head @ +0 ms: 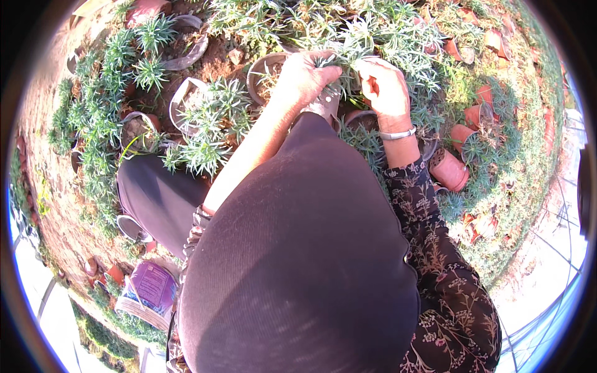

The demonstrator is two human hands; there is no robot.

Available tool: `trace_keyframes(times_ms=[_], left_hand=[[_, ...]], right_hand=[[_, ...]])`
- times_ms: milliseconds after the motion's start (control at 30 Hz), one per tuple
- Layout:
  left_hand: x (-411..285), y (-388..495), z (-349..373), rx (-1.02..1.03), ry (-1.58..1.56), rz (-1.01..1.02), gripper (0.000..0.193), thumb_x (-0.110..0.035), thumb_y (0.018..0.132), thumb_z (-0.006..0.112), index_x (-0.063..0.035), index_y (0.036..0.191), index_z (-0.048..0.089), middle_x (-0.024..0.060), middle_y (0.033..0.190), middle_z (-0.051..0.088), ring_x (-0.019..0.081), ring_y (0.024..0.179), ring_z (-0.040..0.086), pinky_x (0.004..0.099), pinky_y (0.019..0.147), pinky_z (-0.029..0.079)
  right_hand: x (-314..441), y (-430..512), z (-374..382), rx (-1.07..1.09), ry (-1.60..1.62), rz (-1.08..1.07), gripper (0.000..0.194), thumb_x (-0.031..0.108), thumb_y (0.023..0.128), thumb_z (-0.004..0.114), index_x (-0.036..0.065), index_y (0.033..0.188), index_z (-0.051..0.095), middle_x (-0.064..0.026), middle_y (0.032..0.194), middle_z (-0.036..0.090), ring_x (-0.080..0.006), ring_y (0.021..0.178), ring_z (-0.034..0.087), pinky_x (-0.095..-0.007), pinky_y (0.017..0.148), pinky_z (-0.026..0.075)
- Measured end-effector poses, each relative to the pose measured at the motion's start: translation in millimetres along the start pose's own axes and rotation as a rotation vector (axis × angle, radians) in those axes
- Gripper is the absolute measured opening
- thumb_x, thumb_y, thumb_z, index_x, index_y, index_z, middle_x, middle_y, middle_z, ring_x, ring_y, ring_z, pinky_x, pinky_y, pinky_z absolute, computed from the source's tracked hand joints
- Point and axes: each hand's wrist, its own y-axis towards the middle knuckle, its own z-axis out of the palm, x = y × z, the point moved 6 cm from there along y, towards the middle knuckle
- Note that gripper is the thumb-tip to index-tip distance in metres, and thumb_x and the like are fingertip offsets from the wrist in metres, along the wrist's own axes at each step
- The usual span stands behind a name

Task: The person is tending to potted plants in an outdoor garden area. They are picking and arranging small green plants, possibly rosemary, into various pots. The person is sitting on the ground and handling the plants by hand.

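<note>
My left hand (pixel 302 78) closes its thumb and fingers around the narrow grey-green leaves of a potted plant (pixel 332 84). Just below that hand, a pale pot (pixel 322 103) stands tilted, partly covered by my dark clothing. To the right, my right hand (pixel 385 88) has curled fingers beside the same foliage, with a bracelet on its wrist. Its fingertips are turned away, so whether they pinch a leaf is hidden. A round pot (pixel 254 77) with dry stems sits left of my left hand.
Leafy potted plants (pixel 210 123) crowd the ground on the left. Terracotta-coloured pots (pixel 450 170) lie tipped over at right. A purple printed bucket (pixel 151 284) is at lower left, near my bent knee (pixel 156 191). Bare soil (pixel 219 60) shows between pots.
</note>
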Motion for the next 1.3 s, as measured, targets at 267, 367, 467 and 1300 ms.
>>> trace_keyframes(times_ms=[267, 367, 467, 1300], left_hand=[[-11.4, -18.6, -2.5, 0.029, -0.325, -0.071, 0.028, -0.009, 0.079, 0.068, -0.0012, 0.107, 0.067, 0.0054, 0.089, 0.069, 0.011, 0.078, 0.062, 0.0247, 0.074, 0.049], [-18.1, -26.4, -2.9, 0.097, -0.291, 0.037, 0.016, -0.01, 0.081, 0.07, -0.0036, 0.095, 0.068, 0.0042, 0.091, 0.066, 0.0106, 0.078, 0.06, 0.026, 0.074, 0.049], [-21.8, -39.1, 8.1, 0.219, -0.532, 0.062, 0.024, -0.004, 0.08, 0.071, -0.0061, 0.095, 0.053, 0.0029, 0.085, 0.062, 0.0102, 0.075, 0.059, 0.025, 0.067, 0.049], [-12.4, -46.9, -2.9, 0.036, -0.372, -0.149, 0.017, -0.013, 0.082, 0.072, -0.006, 0.097, 0.068, -0.0011, 0.083, 0.066, 0.0058, 0.068, 0.058, 0.0203, 0.059, 0.044]], right_hand=[[20.8, -33.0, 20.2, -0.034, 0.047, -0.11, 0.017, 0.016, 0.086, 0.062, -0.001, 0.09, 0.066, 0.0021, 0.061, 0.053, -0.0036, 0.046, 0.043, -0.0198, 0.042, 0.028], [27.6, -55.3, 34.9, 0.067, -0.122, -0.075, 0.017, 0.015, 0.083, 0.062, -0.001, 0.088, 0.064, -0.0005, 0.062, 0.055, -0.0061, 0.045, 0.047, -0.0212, 0.043, 0.036], [24.1, -61.3, 38.8, 0.059, -0.277, -0.18, 0.017, 0.016, 0.082, 0.061, 0.0, 0.087, 0.063, -0.0019, 0.065, 0.057, -0.0074, 0.047, 0.05, -0.0231, 0.045, 0.039], [-40.0, -61.0, -74.4, -0.583, -0.015, -0.156, 0.026, 0.006, 0.082, 0.068, 0.0, 0.106, 0.061, -0.0042, 0.077, 0.062, -0.007, 0.054, 0.054, -0.0204, 0.045, 0.045]])
